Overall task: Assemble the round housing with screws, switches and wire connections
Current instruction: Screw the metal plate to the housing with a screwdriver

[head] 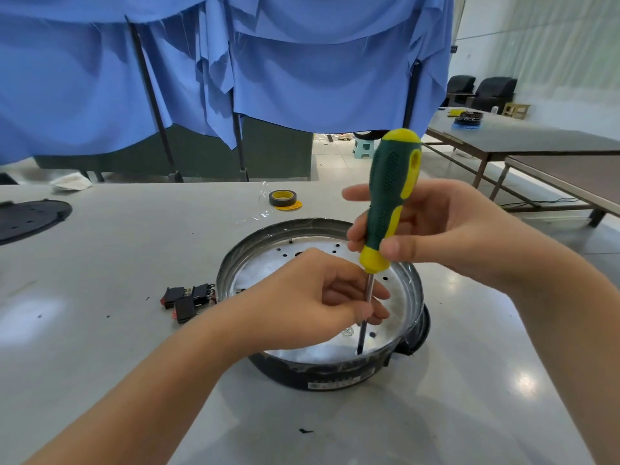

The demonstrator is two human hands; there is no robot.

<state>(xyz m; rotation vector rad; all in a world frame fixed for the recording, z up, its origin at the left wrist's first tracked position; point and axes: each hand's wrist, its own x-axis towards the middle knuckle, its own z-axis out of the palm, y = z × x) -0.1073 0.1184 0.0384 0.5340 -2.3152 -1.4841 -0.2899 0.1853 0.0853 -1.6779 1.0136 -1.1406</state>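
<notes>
1. Nearest to the viewer, two bare forearms reach in from the bottom corners over a pale grey table (100, 280).
2. The left hand (312, 297) sits over the middle of the round housing (335, 374), its fingers curled round the steel shaft of the screwdriver (389, 203), pinching it just above the tip.
3. The right hand (436, 229) grips the green and yellow handle, thumb on the near side at the yellow collar, fingers wrapped behind. The tool stands almost upright, leaning a little toward 1 o'clock.
4. The housing lies just right of the table's centre, open side up. It has a dark outer wall and a shiny metal floor dotted with small holes. The driver's tip meets that floor near the rim at 5 o'clock; whether a screw sits under it I cannot tell.
5. Three black rocker switches (189, 298) lie in a cluster just beside the housing at 9 o'clock.
6. A roll of tape (282, 198) with a yellow core rests beyond the housing at 11 o'clock.
7. A flat black disc (30, 219) lies at the table's left edge, at 10 o'clock.
8. Blue cloth (167, 78) hangs behind the table.
</notes>
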